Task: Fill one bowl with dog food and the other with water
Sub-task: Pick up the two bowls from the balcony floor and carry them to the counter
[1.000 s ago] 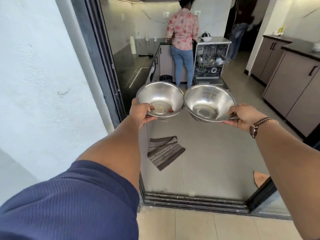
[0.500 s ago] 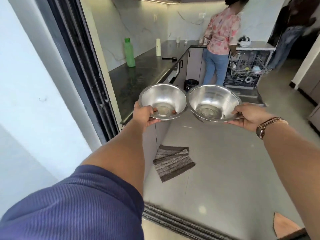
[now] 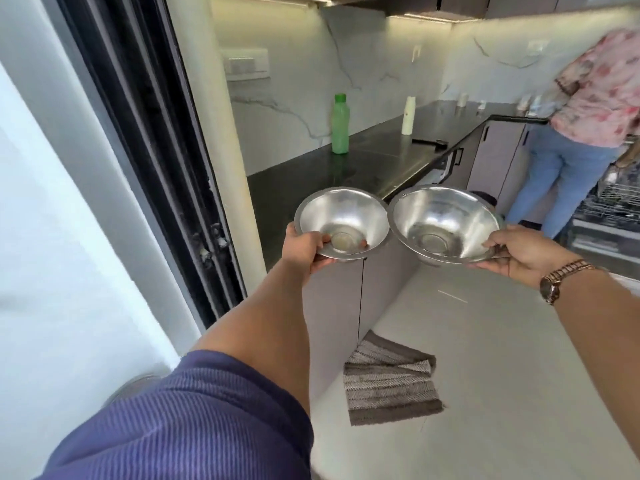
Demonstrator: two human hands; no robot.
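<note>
Two shiny, round stainless-steel bowls sit side by side in the middle of the frame, held out in the air in front of the person, with rims touching or very nearly so. The left steel bowl (image 3: 341,221) is gripped at its near-left rim by the left hand (image 3: 303,247), thumb hooked over the edge into the bowl and the fingers curled underneath. The right steel bowl (image 3: 445,223) is held at its near-right rim by the right hand (image 3: 519,252), thumb lying on the rim and the fingers folded below it; a rose-gold wristwatch (image 3: 561,280) circles that wrist. Both bowls look empty (only reflections show on their bases).

Behind the bowls a glossy black worktop (image 3: 377,161) runs toward the upper right of the frame. On it stand a translucent green plastic bottle with a green cap (image 3: 339,124) and, further back, a slim cream-white cylinder (image 3: 408,115). At the far right a person in a pink floral shirt and blue jeans (image 3: 581,133) stands at the worktop, facing away, next to an open dishwasher rack (image 3: 616,199). A grey striped floor mat (image 3: 391,384) lies on the pale tiled floor at lower centre. A dark sliding-door frame (image 3: 152,133) fills the upper left.
</note>
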